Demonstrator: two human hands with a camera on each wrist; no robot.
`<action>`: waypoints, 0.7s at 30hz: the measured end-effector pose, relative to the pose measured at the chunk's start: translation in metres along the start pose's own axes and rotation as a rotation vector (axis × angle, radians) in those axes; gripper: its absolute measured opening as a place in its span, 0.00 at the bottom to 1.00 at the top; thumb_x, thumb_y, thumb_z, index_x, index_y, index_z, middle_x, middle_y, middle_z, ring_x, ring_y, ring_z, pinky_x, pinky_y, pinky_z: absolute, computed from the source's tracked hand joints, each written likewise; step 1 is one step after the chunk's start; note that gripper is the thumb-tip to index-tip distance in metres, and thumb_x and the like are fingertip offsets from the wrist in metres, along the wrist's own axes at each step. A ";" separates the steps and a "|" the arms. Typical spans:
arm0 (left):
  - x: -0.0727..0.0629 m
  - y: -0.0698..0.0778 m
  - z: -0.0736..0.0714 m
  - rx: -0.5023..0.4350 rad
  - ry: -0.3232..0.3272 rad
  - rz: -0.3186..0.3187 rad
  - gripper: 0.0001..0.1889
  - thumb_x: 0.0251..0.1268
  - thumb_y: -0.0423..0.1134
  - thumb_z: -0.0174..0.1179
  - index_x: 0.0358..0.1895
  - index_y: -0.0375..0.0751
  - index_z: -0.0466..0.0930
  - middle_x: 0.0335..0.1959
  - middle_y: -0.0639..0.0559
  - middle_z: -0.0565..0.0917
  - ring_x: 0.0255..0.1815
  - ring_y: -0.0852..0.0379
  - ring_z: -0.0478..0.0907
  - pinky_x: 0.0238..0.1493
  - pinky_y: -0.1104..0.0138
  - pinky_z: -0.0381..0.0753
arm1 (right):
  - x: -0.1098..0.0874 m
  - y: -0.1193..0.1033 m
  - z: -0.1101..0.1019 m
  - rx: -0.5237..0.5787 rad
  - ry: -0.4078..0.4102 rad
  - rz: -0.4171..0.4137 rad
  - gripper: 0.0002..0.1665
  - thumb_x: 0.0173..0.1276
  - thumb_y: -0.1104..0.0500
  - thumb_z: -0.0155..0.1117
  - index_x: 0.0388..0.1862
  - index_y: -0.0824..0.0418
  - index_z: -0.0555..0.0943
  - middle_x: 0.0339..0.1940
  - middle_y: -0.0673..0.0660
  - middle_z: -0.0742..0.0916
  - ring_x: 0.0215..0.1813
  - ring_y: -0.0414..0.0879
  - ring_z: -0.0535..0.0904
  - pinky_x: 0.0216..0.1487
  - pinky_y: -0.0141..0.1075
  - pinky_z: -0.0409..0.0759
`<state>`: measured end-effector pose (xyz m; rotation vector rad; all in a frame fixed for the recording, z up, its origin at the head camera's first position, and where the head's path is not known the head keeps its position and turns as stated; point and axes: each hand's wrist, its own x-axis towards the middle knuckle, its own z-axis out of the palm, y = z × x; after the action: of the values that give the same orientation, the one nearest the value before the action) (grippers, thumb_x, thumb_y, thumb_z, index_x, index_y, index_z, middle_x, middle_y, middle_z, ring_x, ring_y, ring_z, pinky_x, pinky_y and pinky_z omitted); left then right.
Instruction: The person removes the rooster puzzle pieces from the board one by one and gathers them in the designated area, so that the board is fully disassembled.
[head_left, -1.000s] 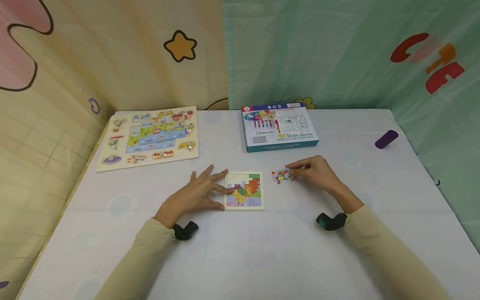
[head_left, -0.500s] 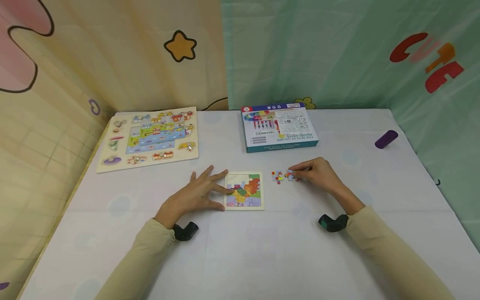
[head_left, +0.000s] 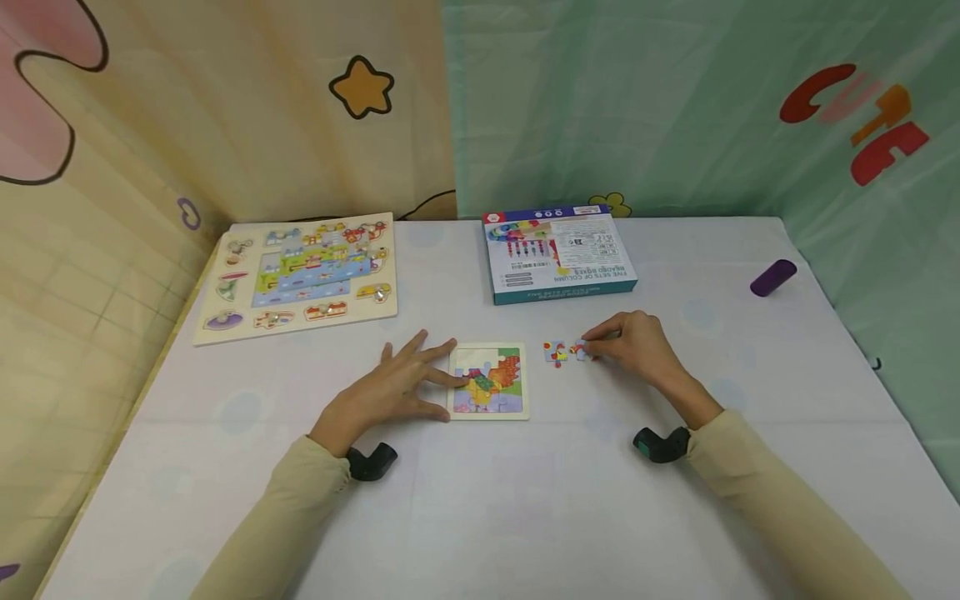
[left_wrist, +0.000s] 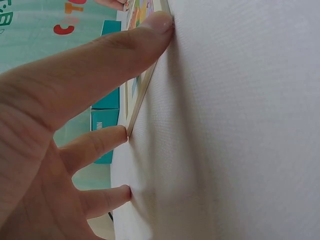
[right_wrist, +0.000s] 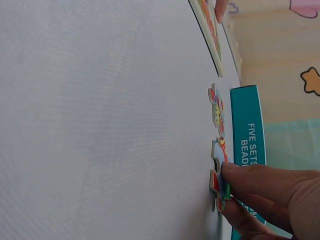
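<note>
My left hand [head_left: 397,385] lies with fingers spread at the left side of a small wooden puzzle board [head_left: 526,383]. Its thumb touches the board's near left edge and one finger reaches onto the picture. Many pieces of a colourful bird picture fill the board; its upper left part is bare. Right of the board, my right hand [head_left: 633,346] pinches a jigsaw piece [right_wrist: 218,165] between thumb and fingers, close over the table. Beside it, a second jigsaw piece [head_left: 556,352], blue, red and yellow, lies on the white cloth with a narrow gap between the two.
A larger peg puzzle board [head_left: 300,325], with picture sheets on it, lies at the back left. Behind the hands is a flat boxed set [head_left: 562,258] with teal sides. A purple cylinder [head_left: 772,278] lies at the far right, near the curtain.
The two jigsaw pieces lay together at first. My right hand has drawn the right one slightly away to the right, opening a gap. My left hand has stayed still.
</note>
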<state>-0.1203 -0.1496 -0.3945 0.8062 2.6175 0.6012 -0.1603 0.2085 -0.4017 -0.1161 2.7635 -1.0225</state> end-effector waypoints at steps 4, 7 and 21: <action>0.000 0.001 -0.001 0.003 0.003 0.002 0.29 0.45 0.52 0.77 0.57 0.57 0.84 0.76 0.48 0.61 0.78 0.31 0.40 0.62 0.25 0.38 | 0.000 0.000 0.000 0.001 0.012 -0.004 0.09 0.61 0.58 0.72 0.39 0.62 0.90 0.27 0.53 0.89 0.42 0.51 0.76 0.34 0.39 0.69; 0.000 0.001 -0.001 -0.001 0.002 0.001 0.29 0.45 0.51 0.77 0.57 0.57 0.84 0.76 0.48 0.61 0.78 0.31 0.39 0.62 0.25 0.38 | 0.000 0.001 0.001 0.005 0.019 0.001 0.09 0.60 0.58 0.73 0.37 0.62 0.90 0.28 0.54 0.89 0.43 0.51 0.77 0.37 0.40 0.70; 0.000 -0.001 0.002 -0.018 0.004 -0.004 0.29 0.46 0.51 0.77 0.57 0.57 0.84 0.76 0.49 0.60 0.78 0.33 0.39 0.63 0.25 0.36 | -0.001 0.001 0.003 0.009 0.037 -0.019 0.08 0.61 0.60 0.73 0.36 0.63 0.89 0.36 0.58 0.89 0.47 0.53 0.79 0.48 0.45 0.72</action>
<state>-0.1200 -0.1496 -0.3964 0.7955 2.6126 0.6248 -0.1585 0.2077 -0.4044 -0.1241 2.7954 -1.0526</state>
